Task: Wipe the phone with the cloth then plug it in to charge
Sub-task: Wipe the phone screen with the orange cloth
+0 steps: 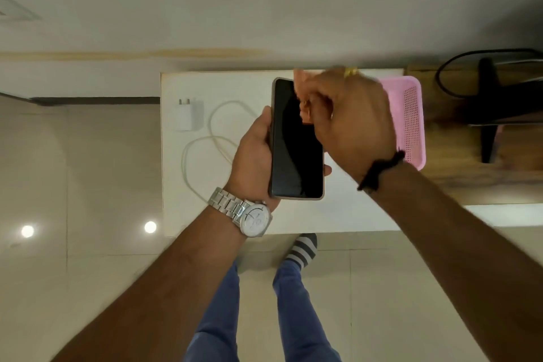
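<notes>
White table (pixel 352 214) below; hands hold unbranded dark phone (pixel 296 141), cloth (pixel 302 88).

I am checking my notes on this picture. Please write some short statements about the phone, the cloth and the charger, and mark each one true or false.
1. The left hand holds the phone. True.
2. The phone's screen is lit. False: it is dark.
3. The right hand grips an orange cloth at the screen. True.
4. The white cable is plugged into the phone. False: it lies on the white table beside the white charger plug.
</notes>
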